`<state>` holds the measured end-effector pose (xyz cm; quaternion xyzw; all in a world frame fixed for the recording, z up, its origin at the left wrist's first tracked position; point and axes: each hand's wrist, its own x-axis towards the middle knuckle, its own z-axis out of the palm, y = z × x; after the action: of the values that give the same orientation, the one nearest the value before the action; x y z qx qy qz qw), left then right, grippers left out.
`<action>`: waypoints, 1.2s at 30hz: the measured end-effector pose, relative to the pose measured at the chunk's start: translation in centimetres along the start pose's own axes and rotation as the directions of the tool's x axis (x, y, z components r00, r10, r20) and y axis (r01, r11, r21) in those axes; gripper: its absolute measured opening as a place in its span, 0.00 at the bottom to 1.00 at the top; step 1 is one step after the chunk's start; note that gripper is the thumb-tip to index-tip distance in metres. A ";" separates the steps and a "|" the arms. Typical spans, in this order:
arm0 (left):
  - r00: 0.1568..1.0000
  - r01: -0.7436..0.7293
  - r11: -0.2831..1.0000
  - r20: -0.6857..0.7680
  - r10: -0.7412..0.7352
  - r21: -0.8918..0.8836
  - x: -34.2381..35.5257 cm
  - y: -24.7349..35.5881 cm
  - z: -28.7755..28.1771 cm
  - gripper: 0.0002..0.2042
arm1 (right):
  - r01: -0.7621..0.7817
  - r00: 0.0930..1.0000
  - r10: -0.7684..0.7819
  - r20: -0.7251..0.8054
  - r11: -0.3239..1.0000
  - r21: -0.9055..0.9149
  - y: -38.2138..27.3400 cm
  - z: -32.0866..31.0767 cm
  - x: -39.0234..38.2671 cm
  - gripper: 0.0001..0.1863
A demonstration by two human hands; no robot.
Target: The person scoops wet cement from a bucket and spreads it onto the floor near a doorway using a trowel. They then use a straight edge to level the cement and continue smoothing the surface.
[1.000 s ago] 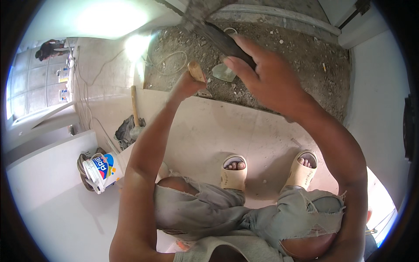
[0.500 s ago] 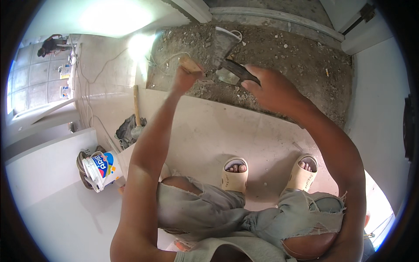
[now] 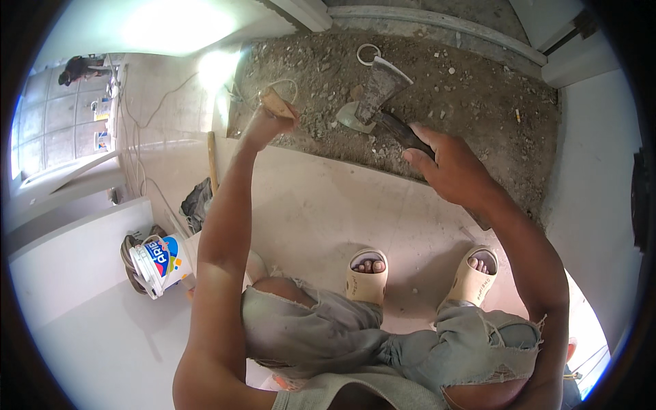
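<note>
Grey flared metal hatchet head: is showing a dull, stained face. Dark slender hatchet handle: is looking matt. Tan blocky wood piece: is appearing unvarnished. Brown-grey soil bed: is looking rough and gritty. Pale floor slab: is showing a smooth, dusty surface. White cylindrical plastic bucket: is looking smooth. Grey cloth trousers: are fraying at the holes.

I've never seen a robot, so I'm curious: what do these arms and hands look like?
These are a person's, not a machine's. The left arm and right arm are bare, without sleeves or cables. The left hand and right hand have no gloves, and no watch or bracelet shows on either wrist. A light grey top shows at the lower edge.
</note>
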<state>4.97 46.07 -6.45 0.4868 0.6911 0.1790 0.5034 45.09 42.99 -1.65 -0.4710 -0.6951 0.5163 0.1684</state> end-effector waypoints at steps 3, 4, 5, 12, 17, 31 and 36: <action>0.991 -0.133 0.985 -0.019 0.136 0.107 0.3 -1.7 2.4 0.07 | 0.013 0.999 -0.013 0.030 1.000 0.007 0.0 0.1 0.3 0.28; 0.990 -0.133 0.982 -0.020 0.137 0.132 0.6 -1.7 2.3 0.07 | -0.001 0.998 0.000 0.059 1.000 0.017 -0.1 0.2 0.5 0.29; 0.990 -0.132 0.979 -0.022 0.137 0.156 1.2 -1.6 2.1 0.08 | -0.057 0.995 0.057 0.083 0.998 0.003 -0.4 0.0 0.5 0.30; 0.986 -0.010 0.988 -0.163 0.035 0.152 -0.1 -3.4 -3.1 0.10 | -0.161 0.982 0.154 0.112 0.985 0.058 0.1 -0.5 -0.3 0.32; 0.928 0.045 0.943 -0.364 0.082 0.329 -0.7 -4.4 -4.7 0.11 | -0.077 0.996 0.076 0.037 0.997 0.002 2.0 -0.1 -0.5 0.31; 0.898 -0.227 0.933 -0.311 0.312 0.280 -0.3 -3.7 1.7 0.10 | -0.488 0.854 0.469 0.224 0.872 0.033 -0.2 -0.4 -2.4 0.31; 0.919 -0.232 0.949 -0.273 0.286 0.212 0.4 0.0 4.8 0.11 | -0.533 0.838 0.507 0.201 0.840 0.102 0.9 0.0 -4.0 0.31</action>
<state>9.12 45.24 -8.65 0.5838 0.7017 0.2544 0.3194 47.54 39.73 -1.41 -0.5833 -0.5104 0.6319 -0.0013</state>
